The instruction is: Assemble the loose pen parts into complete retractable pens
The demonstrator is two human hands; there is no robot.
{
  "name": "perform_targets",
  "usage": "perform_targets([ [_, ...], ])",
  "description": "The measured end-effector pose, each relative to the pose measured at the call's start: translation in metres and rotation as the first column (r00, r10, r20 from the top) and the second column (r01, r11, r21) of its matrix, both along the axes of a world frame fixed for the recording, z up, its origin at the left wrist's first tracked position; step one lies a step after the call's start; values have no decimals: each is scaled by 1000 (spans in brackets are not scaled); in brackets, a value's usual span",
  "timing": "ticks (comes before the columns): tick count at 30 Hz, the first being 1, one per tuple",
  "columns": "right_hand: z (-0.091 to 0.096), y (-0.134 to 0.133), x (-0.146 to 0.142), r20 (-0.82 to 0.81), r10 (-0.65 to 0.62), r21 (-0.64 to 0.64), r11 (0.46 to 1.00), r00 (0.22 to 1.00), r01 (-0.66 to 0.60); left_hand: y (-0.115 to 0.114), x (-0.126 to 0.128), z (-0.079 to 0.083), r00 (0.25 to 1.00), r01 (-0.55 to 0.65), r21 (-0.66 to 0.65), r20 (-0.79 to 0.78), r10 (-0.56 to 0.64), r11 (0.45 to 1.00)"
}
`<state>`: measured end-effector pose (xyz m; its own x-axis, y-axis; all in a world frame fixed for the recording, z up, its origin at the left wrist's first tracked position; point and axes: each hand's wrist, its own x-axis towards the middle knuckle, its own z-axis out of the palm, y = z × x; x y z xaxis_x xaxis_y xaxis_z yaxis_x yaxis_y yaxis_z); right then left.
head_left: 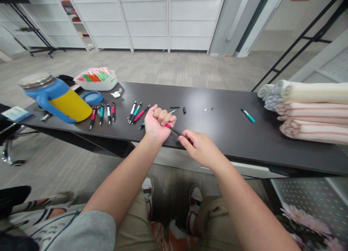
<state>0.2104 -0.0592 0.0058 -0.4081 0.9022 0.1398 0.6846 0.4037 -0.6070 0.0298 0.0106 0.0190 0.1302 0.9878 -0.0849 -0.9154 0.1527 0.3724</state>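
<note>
My left hand point(158, 122) is closed in a fist around a red and black pen point(172, 129) above the near edge of the dark table point(223, 135). My right hand point(198, 146) pinches the pen's black end, fingers closed on it. A teal pen end point(141, 126) pokes out just left of my left fist. Small black pen parts point(184, 110) lie on the table just behind my hands.
Several red, teal and white pens point(102, 114) lie in rows at left, more pens point(137, 112) beside them. A blue and yellow jug point(61, 99), a blue lid point(92, 97) and a white tray point(99, 80) stand at far left. One teal pen point(248, 115) lies right. Rolled towels point(307, 109) are stacked at right.
</note>
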Motion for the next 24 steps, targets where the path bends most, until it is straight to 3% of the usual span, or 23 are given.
perform_targets([
  [6, -4, -1, -4, 128, 4, 73, 997, 992, -13, -4, 12, -4, 1000, 13, -4, 16, -13, 1000],
  [14, -3, -1, -1, 128, 12, 49, 999, 992, -18, -8, 18, -8, 999, -34, -38, -14, 34, 999],
  [24, -1, -2, -2, 154, 12, 45, 999, 988, -20, -12, 21, -9, 999, -3, -22, 53, 4, 1000],
])
